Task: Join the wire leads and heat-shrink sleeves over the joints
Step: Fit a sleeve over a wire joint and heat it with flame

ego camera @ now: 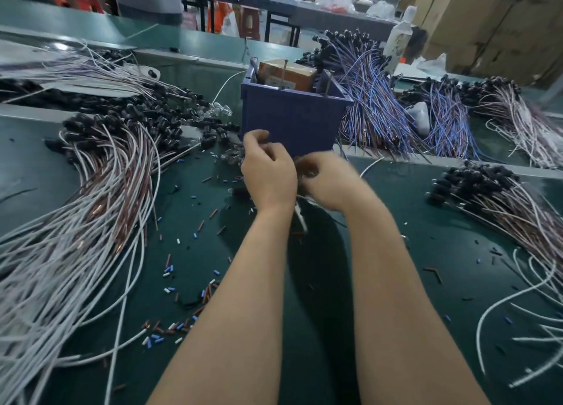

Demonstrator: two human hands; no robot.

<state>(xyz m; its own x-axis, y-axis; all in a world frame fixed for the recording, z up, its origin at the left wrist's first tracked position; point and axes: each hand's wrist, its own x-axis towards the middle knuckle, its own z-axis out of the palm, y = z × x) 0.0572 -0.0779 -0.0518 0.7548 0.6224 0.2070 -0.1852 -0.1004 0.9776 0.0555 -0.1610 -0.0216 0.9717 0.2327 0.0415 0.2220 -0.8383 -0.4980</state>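
My left hand [268, 170] and my right hand [329, 182] meet above the green mat, just in front of a blue bin [292, 121]. Both have curled fingers closed on a thin wire lead [300, 218], whose white end hangs down between my wrists. The right hand is blurred, and the joint itself is hidden behind my fingers. Short sleeve pieces [170, 270] in blue, white and brown lie scattered on the mat to the left of my forearms.
A big fan of white and brown leads with black ends [100, 209] covers the left side. Blue and purple leads [374, 100] pile up behind the bin, more bundles [499, 200] lie at the right. A cardboard box [289, 72] sits in the bin.
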